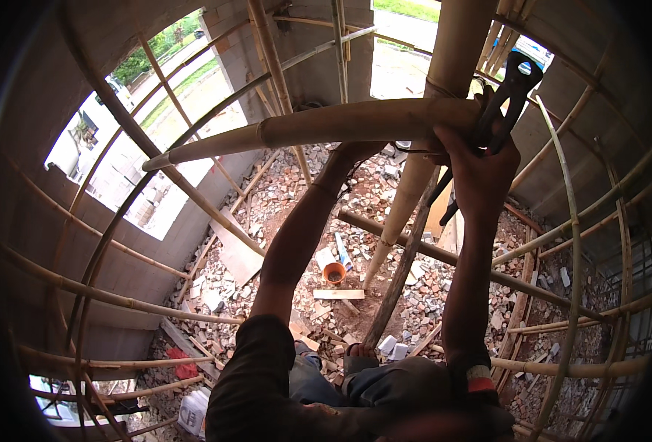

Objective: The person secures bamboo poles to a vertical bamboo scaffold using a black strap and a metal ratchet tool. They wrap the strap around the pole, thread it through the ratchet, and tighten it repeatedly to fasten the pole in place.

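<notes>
A thick bamboo pole (333,122) runs crosswise in front of me and meets a thick upright bamboo pole (460,48). My right hand (482,173) is closed at this joint, holding dark pincers (519,82). Their jaws point up, and the handles slant down past the palm. The right thumb lies against the crosswise pole. My left hand (365,151) reaches up behind that pole, left of the upright; its fingers are hidden. A thin dark tie shows around the upright near the joint.
Thinner bamboo poles (574,243) form scaffolding all around. Far below, broken bricks cover the ground, with an orange bucket (334,273) and a short board (338,294) among them. My feet rest near a slanting wooden pole (402,272). Block walls with window openings stand to the left and ahead.
</notes>
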Demonstrator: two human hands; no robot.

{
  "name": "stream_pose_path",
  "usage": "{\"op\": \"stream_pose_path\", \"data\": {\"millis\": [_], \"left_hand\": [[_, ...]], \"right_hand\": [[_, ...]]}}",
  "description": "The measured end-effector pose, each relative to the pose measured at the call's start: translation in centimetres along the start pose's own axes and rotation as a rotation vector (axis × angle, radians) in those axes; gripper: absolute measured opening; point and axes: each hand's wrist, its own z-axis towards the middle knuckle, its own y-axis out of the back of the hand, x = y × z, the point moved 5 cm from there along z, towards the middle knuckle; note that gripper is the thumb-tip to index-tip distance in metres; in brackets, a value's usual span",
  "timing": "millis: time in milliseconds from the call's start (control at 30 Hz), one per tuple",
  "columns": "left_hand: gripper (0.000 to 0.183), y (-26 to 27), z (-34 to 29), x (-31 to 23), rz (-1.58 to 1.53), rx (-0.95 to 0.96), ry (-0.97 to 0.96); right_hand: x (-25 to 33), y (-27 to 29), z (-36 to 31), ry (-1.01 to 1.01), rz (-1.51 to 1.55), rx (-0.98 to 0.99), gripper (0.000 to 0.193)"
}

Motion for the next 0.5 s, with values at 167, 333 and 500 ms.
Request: {"op": "stream_pose_path", "data": {"millis": [167,333,500], "left_hand": [[0.044,0.0,-2.1,-0.1,-0.245,0.145,0.176],[0.072,-0.4,-2.8,-1.8,-0.247,0.308,0.134],[0.063,-3.6,-2.0,-0.8,-0.05,0.136,-0.102]], "right_hand": [[-0.1,0.0,0.1,0.05,-0.081,-0.035,0.028],[-0.1,-0.5,0.1,0.02,0.04,0.002,0.024],[-0.4,-0.7,0.4,0.01,0.096,0.02,0.024]]}}
